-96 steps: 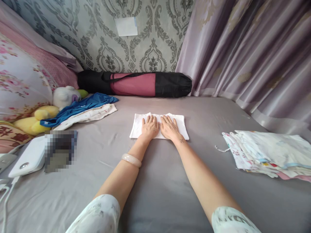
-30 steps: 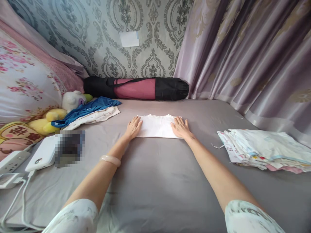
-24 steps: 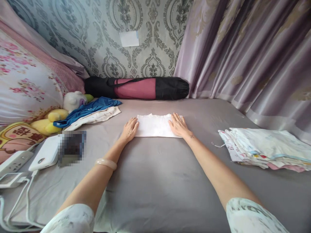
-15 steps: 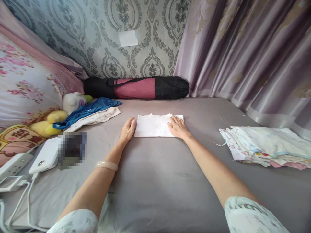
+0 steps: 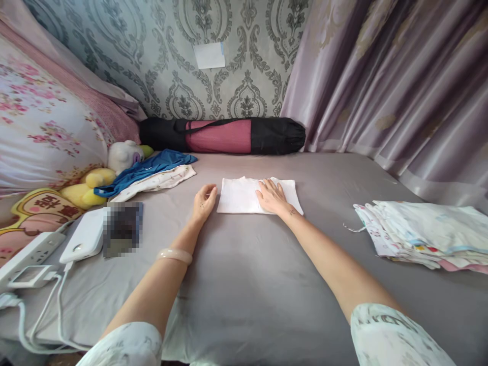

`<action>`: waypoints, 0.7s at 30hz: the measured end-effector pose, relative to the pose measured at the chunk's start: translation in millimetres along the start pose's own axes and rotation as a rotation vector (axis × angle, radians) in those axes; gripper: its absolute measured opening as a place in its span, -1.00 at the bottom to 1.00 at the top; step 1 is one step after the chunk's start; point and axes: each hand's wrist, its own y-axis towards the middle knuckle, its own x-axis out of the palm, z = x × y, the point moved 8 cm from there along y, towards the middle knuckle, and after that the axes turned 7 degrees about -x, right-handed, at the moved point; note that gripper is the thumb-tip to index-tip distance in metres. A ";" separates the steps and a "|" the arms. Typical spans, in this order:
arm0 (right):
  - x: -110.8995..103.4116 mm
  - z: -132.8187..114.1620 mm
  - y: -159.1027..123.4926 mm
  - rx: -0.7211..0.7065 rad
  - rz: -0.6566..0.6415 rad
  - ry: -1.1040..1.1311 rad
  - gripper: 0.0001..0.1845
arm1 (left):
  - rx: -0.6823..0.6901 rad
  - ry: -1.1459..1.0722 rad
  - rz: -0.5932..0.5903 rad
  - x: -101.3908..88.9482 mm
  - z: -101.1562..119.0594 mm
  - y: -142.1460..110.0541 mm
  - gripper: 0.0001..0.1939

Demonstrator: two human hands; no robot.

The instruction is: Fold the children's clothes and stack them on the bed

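Note:
A folded white cloth (image 5: pixel 240 197), perhaps a small garment, lies flat on the grey sheet (image 5: pixel 259 284) in front of me. My right hand (image 5: pixel 271 196) rests palm down on it, right of its middle, with fingers spread. Just off the cloth's left edge is my left hand (image 5: pixel 205 202), loosely curved with thumb and fingers a little apart and nothing in it. A pale bangle (image 5: pixel 174 255) circles the left forearm.
To the right lies a stack of folded cloths (image 5: pixel 430 231). Blue clothing (image 5: pixel 152 170), plush toys (image 5: pixel 124 155), a white power bank (image 5: pixel 84 236) and a power strip (image 5: pixel 32 256) with cables are on the left. A rolled mat in a bag (image 5: pixel 219 136) lies against the wall.
My right hand has slid left across the cloth, from its right edge toward its middle. The left hand stays beside the left edge. The whole view has shifted slightly.

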 end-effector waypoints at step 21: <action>8.0 -54.8 15.7 -0.104 -0.021 0.043 -0.36 | 0.509 0.635 -0.113 27.1 41.1 -30.2 -0.78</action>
